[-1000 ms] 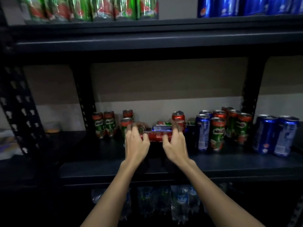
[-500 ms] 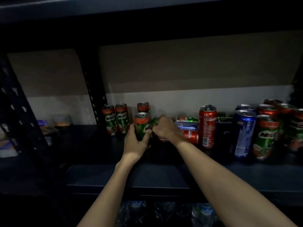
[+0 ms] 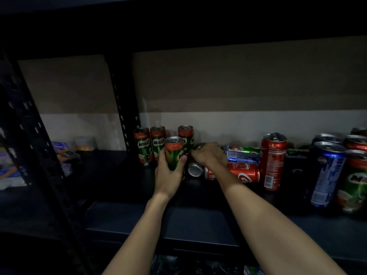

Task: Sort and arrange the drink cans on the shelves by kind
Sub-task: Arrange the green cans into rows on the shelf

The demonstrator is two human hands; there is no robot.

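My left hand (image 3: 168, 175) grips an upright green Milo can (image 3: 175, 152) near the left end of the dark shelf (image 3: 139, 215). Behind it stand three more Milo cans (image 3: 157, 140) in a group. My right hand (image 3: 208, 155) is curled over a can lying on its side, mostly hidden beneath the fingers. A silver can end (image 3: 195, 169) shows just below that hand. A red can (image 3: 244, 173) and a blue can (image 3: 243, 156) lie on their sides to the right. A tall red can (image 3: 273, 161) stands upright beside them.
Upright blue cans (image 3: 325, 173) and Milo cans (image 3: 355, 185) crowd the right end of the shelf. A black perforated post (image 3: 124, 108) rises left of the Milo group. Packets (image 3: 65, 151) lie on the neighbouring shelf at far left. Bottles show dimly on the level below.
The view has closed in on the shelf. My left hand moved onto the front Milo can and took hold of it; my right hand shifted left onto a lying can behind it.
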